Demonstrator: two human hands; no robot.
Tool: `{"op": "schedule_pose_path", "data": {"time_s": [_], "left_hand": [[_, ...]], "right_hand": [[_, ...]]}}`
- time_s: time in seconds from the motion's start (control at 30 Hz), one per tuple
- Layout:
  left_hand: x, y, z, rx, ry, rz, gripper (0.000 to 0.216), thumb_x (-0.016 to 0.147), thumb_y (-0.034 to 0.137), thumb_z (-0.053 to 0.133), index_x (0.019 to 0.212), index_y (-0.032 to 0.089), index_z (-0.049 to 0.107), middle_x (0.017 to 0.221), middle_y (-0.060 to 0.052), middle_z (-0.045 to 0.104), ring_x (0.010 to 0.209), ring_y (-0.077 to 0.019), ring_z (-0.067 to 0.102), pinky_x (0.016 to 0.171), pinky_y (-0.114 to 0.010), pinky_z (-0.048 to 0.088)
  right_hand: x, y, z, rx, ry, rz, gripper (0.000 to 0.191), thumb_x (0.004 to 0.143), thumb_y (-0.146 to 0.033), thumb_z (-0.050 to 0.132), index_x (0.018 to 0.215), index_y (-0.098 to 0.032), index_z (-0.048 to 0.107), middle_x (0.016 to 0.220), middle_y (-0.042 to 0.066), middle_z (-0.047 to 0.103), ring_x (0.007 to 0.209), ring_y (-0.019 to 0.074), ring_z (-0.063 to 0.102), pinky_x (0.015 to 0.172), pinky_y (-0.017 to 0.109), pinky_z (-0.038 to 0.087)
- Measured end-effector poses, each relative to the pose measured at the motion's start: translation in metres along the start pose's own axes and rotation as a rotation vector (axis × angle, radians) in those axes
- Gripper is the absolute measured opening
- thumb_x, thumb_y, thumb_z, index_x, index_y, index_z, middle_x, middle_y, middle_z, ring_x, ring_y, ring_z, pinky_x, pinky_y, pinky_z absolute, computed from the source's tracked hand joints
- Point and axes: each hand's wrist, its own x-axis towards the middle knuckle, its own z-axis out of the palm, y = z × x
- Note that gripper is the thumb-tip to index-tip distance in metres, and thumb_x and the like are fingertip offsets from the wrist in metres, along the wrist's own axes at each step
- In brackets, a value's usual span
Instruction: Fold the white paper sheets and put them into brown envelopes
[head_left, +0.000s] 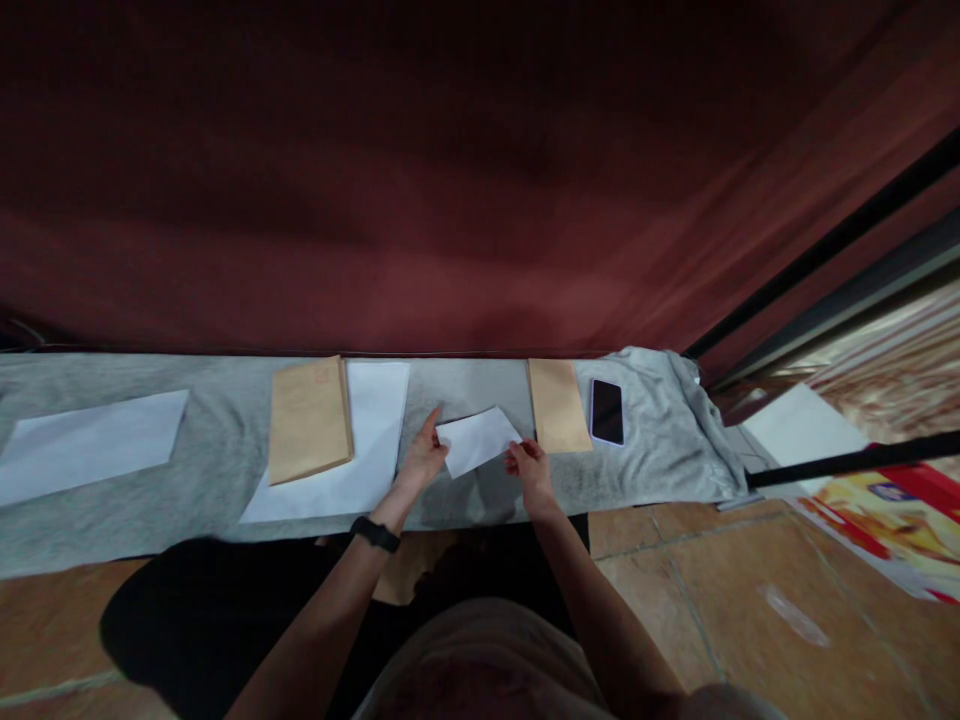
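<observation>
Paper (478,441), white, oblong, visible side blank

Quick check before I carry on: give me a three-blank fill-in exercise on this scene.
The left hand and right hand hold the small paper, coloured ____.
The dark wristband is on the ____ arm.
The phone lies to the ____ of the single brown envelope.
Missing words: white; left; right.
</observation>
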Motion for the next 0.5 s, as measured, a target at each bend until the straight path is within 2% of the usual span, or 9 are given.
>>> {"op": "schedule_pose_path", "data": {"time_s": [0.1, 0.17, 0.27, 0.4, 0.5], "left_hand": [[0.007, 0.003, -0.002, 0.257, 0.012, 0.064, 0.079, 0.074, 0.004, 0.057, 0.151, 0.018, 0.047, 0.102, -0.006, 0.071, 0.082, -0.0186, 0.069, 0.084, -0.034, 0.059], [0.009, 0.005, -0.003, 0.410, 0.041, 0.149, 0.077, 0.077, 0.003, 0.053, 0.152, 0.017, 0.046, 0.121, -0.011, 0.068, 0.096, -0.0213, 0.070, 0.094, -0.037, 0.058], [0.008, 0.005, -0.001, 0.565, 0.071, 0.258, 0.070, 0.081, 0.003, 0.050, 0.150, 0.017, 0.048, 0.134, -0.014, 0.063, 0.111, -0.0242, 0.068, 0.103, -0.039, 0.055], [-0.005, -0.002, 0.009, 0.758, 0.087, 0.408, 0.055, 0.091, 0.011, 0.047, 0.145, 0.014, 0.053, 0.153, -0.017, 0.050, 0.136, -0.0292, 0.054, 0.114, -0.046, 0.046], [-0.022, -0.007, 0.022, 0.880, -0.002, 0.528, 0.049, 0.100, 0.027, 0.044, 0.148, 0.015, 0.051, 0.160, -0.016, 0.043, 0.147, -0.0304, 0.042, 0.119, -0.051, 0.039]], "right_hand": [[0.000, 0.003, -0.004, -0.096, -0.041, 0.027, 0.034, 0.068, -0.049, 0.075, 0.076, -0.021, 0.057, 0.062, -0.003, 0.067, 0.047, 0.0116, 0.057, 0.044, 0.022, 0.046], [0.000, 0.004, -0.006, -0.174, -0.085, 0.051, 0.027, 0.073, -0.044, 0.071, 0.072, -0.021, 0.057, 0.058, -0.002, 0.066, 0.044, 0.0114, 0.056, 0.041, 0.021, 0.045], [0.001, 0.003, -0.010, -0.295, -0.144, 0.076, 0.020, 0.079, -0.037, 0.064, 0.070, -0.020, 0.059, 0.053, -0.002, 0.065, 0.038, 0.0101, 0.052, 0.039, 0.020, 0.043], [0.003, -0.001, -0.014, -0.440, -0.195, 0.076, 0.018, 0.084, -0.030, 0.058, 0.069, -0.019, 0.060, 0.050, -0.003, 0.063, 0.036, 0.0083, 0.051, 0.039, 0.017, 0.040], [0.003, -0.004, -0.014, -0.523, -0.212, 0.062, 0.019, 0.086, -0.026, 0.054, 0.070, -0.019, 0.061, 0.049, -0.004, 0.063, 0.036, 0.0083, 0.051, 0.039, 0.016, 0.040]]}}
